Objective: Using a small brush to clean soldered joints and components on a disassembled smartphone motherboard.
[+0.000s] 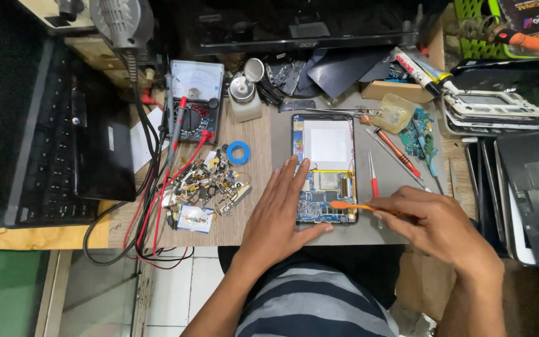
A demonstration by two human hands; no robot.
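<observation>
An opened tablet (324, 167) lies back-up on a grey mat (382, 156), its blue circuit board and white battery exposed. My left hand (279, 212) rests flat against the tablet's left edge, thumb under its lower corner, fingers spread. My right hand (435, 221) holds an orange toothbrush (350, 205) whose head touches the lower part of the circuit board. A red-handled tool (373, 178) lies on the mat just right of the tablet.
A pile of small electronic parts (207, 184) and a blue tape ring (239, 152) lie left of the tablet. A multimeter (194, 100) with red and black leads stands behind them. A laptop (63, 137) sits far left. Screwdrivers (397, 150), a small board and stacked tablet shells (494, 109) sit right.
</observation>
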